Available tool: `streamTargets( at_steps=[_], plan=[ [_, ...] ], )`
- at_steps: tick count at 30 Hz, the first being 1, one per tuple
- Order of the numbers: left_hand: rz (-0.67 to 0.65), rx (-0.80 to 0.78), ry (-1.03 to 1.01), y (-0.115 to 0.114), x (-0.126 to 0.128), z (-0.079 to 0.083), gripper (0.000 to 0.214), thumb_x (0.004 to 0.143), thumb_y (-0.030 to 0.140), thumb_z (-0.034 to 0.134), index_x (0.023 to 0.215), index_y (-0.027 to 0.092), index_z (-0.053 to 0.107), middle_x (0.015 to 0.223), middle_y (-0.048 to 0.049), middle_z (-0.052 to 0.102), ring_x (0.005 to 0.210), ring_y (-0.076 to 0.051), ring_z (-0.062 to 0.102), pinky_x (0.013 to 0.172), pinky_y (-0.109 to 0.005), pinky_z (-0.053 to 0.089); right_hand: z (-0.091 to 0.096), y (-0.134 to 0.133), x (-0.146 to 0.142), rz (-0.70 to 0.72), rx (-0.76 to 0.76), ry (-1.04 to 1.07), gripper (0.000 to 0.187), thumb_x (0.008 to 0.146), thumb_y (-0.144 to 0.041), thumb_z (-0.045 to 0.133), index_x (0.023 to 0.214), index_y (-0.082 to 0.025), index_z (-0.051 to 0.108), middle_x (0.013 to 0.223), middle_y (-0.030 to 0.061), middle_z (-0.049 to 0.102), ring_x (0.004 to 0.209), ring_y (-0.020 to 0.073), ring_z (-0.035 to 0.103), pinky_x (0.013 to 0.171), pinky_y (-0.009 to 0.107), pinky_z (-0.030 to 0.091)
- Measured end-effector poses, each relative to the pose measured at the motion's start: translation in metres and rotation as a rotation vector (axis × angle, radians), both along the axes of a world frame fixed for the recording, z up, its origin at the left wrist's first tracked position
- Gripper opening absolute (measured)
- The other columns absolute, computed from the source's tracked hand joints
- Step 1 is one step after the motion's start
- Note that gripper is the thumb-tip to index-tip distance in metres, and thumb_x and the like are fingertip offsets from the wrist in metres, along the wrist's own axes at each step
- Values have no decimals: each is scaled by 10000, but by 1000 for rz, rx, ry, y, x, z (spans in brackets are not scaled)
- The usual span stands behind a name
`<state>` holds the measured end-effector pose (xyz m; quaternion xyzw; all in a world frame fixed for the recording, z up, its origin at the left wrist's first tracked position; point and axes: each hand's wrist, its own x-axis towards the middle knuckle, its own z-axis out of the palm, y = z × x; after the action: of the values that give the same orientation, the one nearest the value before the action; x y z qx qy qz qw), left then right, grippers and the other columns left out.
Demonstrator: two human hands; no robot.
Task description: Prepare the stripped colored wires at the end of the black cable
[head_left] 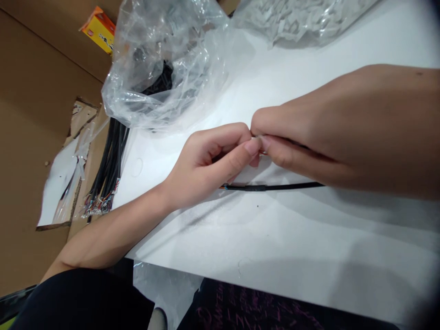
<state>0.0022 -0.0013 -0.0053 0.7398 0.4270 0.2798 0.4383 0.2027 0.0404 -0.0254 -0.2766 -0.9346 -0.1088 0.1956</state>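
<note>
On the white table (pixel 220 243), just below the hands, lies one black cable (pixel 292 185); a thicker black section shows partway along it, and a few coloured wires (pixel 224 186) come out of its left end, too small to count. Those wires run out of sight beneath the left hand, while the cable's other end disappears under the right forearm.

Two hands are at work, meeting at the fingertips. The left hand (pixel 213 160) is nearly closed, fingers curled and thumb pressed against them; the right hand (pixel 292 133) is closed too, its thumb tip touching the left one's. A speck of reddish wire shows under the right thumb, but what the fingertips pinch is mostly hidden.

Beyond them sit two clear plastic bags: one (pixel 192 91) with something black inside, hard to make out, and one (pixel 302 23) full of small pale pieces, cut off at the top. To the left is one bundle of black cables (pixel 112 149), too overlapped to count, and farther up one yellow-orange box (pixel 100 32).
</note>
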Motion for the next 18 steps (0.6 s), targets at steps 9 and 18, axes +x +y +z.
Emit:
streamTargets(
  at_steps=[9, 18],
  plan=[
    [-100, 10, -88, 5, -3, -4, 238, 944, 198, 465, 770, 122, 609, 534, 53, 427, 443, 1, 386, 413, -158, 272, -2, 3, -2, 19, 83, 4, 471, 910, -379, 80, 762, -208, 493, 445, -23, 218, 377, 61, 119, 434, 249, 122],
    [-117, 93, -58, 7, -3, -6, 251, 943, 207, 471, 737, 121, 587, 543, 48, 423, 435, 6, 391, 404, -142, 267, -3, 6, -8, 36, 41, 33, 483, 877, -388, 74, 813, -222, 523, 433, -24, 242, 381, 49, 129, 490, 300, 136]
  ],
)
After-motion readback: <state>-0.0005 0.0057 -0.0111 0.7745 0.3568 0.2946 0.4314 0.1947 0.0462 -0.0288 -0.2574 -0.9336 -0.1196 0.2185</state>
